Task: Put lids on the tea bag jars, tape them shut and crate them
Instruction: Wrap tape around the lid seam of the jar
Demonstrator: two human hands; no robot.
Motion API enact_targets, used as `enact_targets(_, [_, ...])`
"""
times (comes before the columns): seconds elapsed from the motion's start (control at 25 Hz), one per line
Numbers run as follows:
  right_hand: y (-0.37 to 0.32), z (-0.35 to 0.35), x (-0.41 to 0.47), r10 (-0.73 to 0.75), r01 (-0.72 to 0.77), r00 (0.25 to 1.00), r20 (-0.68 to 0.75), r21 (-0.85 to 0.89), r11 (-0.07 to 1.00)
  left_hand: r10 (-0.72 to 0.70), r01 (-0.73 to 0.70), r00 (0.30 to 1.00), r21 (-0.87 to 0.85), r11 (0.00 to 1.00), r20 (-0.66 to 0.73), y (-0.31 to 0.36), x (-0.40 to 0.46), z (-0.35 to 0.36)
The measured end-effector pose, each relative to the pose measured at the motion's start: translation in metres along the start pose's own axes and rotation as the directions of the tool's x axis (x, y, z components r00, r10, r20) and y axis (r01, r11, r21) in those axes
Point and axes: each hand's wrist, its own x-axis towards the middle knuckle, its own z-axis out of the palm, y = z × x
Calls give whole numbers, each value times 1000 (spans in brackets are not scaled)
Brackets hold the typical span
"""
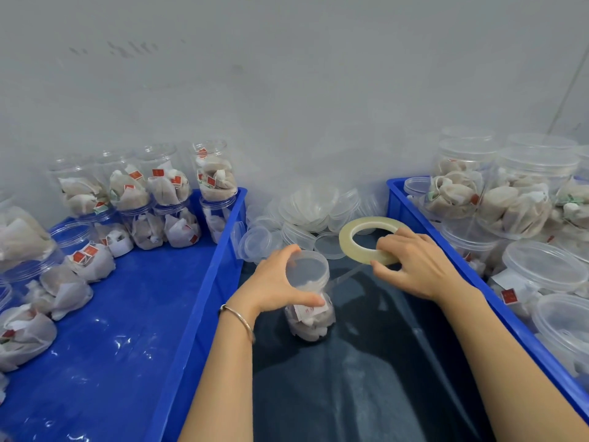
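Blues, clears and small reds are showing across the bench.
The left blue plastic crate (204, 282) and right blue plastic crate (411, 212) are flanking a dark grey-black table surface (366, 362); the clear plastic jar (310, 301) is showing whitish-beige bags with red tags; the translucent yellowish tape ring (353, 247) is looking pale.

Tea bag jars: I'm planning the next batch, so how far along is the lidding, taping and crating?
Done: lidded jars fill the right crate. In hand: the left hand holds a lidded jar on the dark surface, while the right hand grips the tape roll, a strip running to the jar. Left: open jars in the left crate, loose lids behind.
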Motion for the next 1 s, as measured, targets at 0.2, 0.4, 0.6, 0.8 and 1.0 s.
enact_targets(0.2, [-9,15,15,-11,9,996,92,31,999,-70,16,980,277,961,186,14,-8,-6])
enact_targets(0.4, [-22,27,19,-47,45,990,135,18,999,-129,81,992,697,712,16,53,-7,15])
enact_targets(0.6, [-19,28,18,-35,32,992,120,30,999,-227,240,970,519,821,-90,64,-6,48])
enact_targets(0.8, [-20,28,17,-32,28,994,109,33,999,-123,280,927,437,855,-354,55,1,64])
enact_targets(1.0, [-27,31,16,-35,32,995,97,28,999,67,215,844,450,867,-532,42,7,72])
